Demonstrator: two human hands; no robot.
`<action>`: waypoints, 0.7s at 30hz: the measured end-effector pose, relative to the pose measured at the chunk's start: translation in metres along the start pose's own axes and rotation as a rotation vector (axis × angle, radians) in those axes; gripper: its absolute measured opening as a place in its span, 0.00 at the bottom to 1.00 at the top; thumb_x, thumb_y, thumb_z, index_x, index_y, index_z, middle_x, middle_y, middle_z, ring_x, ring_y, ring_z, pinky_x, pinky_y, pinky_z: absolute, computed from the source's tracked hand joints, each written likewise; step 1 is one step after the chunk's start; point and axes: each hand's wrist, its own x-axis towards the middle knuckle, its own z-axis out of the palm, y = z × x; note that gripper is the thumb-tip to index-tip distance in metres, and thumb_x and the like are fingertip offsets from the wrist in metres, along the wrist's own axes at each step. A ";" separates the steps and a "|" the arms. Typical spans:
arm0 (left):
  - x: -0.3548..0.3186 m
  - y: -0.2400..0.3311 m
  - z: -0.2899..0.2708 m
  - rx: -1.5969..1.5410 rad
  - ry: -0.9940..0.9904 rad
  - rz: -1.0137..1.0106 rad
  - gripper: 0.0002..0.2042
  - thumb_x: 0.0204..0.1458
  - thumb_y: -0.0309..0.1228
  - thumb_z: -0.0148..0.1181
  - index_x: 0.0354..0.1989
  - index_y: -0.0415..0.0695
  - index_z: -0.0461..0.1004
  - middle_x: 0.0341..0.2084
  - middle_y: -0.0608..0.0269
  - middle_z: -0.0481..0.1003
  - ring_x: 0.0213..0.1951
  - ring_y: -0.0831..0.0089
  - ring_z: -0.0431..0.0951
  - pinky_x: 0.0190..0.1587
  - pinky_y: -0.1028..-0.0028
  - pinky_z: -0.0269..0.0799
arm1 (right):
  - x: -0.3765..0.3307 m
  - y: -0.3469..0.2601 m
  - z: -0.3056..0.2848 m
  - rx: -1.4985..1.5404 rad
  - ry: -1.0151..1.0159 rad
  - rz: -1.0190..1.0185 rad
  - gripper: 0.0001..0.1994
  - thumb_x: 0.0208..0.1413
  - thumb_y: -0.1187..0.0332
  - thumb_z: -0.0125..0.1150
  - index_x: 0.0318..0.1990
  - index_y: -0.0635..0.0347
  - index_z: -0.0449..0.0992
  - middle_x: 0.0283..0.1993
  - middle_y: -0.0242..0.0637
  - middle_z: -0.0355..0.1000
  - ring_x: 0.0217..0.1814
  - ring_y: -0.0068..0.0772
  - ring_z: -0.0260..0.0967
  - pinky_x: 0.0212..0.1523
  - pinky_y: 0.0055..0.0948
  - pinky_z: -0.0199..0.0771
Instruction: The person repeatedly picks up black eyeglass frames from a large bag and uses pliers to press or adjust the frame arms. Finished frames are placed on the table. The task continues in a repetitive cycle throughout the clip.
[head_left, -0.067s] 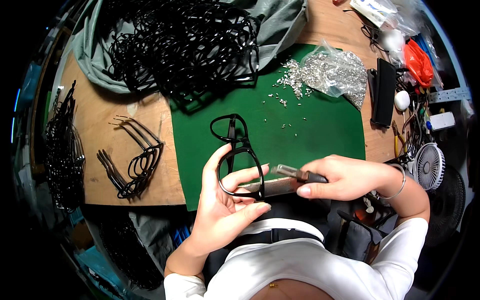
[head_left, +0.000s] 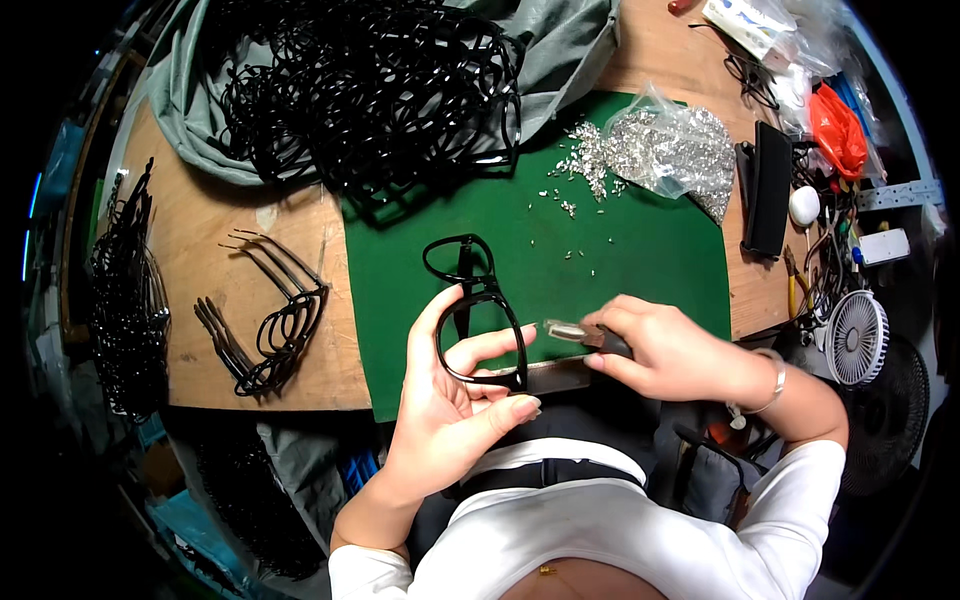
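At frame centre, the left hand grips a black glasses frame over the green mat. Just right, the right hand closes around a small metal tool, its tip beside the frame.

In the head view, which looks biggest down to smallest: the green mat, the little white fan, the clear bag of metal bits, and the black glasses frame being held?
1. green mat
2. clear bag of metal bits
3. black glasses frame, though nearness to the camera may enlarge it
4. white fan
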 end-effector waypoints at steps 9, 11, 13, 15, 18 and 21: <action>0.006 -0.024 0.001 -0.102 0.111 0.229 0.31 0.50 0.35 0.51 0.56 0.44 0.38 0.37 0.46 0.68 0.16 0.73 0.66 0.19 0.77 0.67 | 0.013 0.021 0.004 -0.476 0.298 0.012 0.22 0.38 0.70 0.59 0.43 0.70 0.63 0.41 0.45 0.61 0.33 0.41 0.66 0.33 0.34 0.68; -0.004 -0.023 0.002 -0.156 0.100 0.235 0.32 0.48 0.28 0.52 0.56 0.43 0.36 0.37 0.46 0.67 0.19 0.72 0.69 0.24 0.76 0.69 | 0.002 0.018 0.007 -0.464 0.313 -0.015 0.22 0.38 0.70 0.59 0.43 0.70 0.63 0.42 0.44 0.60 0.34 0.40 0.66 0.34 0.33 0.67; -0.025 -0.018 0.002 -0.164 0.172 0.235 0.35 0.46 0.23 0.53 0.55 0.43 0.34 0.38 0.45 0.67 0.23 0.70 0.72 0.30 0.73 0.70 | -0.002 0.012 0.003 -0.403 0.281 -0.017 0.21 0.38 0.70 0.58 0.43 0.67 0.64 0.42 0.43 0.60 0.34 0.41 0.66 0.34 0.33 0.67; -0.036 -0.019 0.001 -0.251 0.221 0.235 0.38 0.41 0.21 0.56 0.56 0.44 0.35 0.38 0.44 0.67 0.26 0.67 0.74 0.32 0.72 0.71 | -0.002 0.022 -0.003 -0.296 0.336 0.013 0.16 0.39 0.72 0.57 0.39 0.64 0.66 0.35 0.43 0.64 0.32 0.43 0.66 0.34 0.35 0.67; -0.030 -0.017 0.007 -0.355 0.169 0.191 0.47 0.38 0.19 0.59 0.59 0.49 0.27 0.44 0.47 0.65 0.30 0.66 0.74 0.33 0.76 0.69 | 0.020 0.038 -0.009 -0.189 0.337 0.093 0.09 0.38 0.75 0.54 0.30 0.64 0.66 0.27 0.44 0.65 0.31 0.47 0.65 0.32 0.37 0.67; -0.023 -0.015 0.019 -0.403 0.174 0.125 0.46 0.37 0.31 0.64 0.60 0.54 0.33 0.46 0.53 0.66 0.31 0.60 0.73 0.35 0.64 0.73 | 0.031 0.047 0.001 -0.144 0.337 0.118 0.08 0.38 0.75 0.53 0.30 0.65 0.66 0.27 0.45 0.65 0.31 0.48 0.65 0.32 0.39 0.66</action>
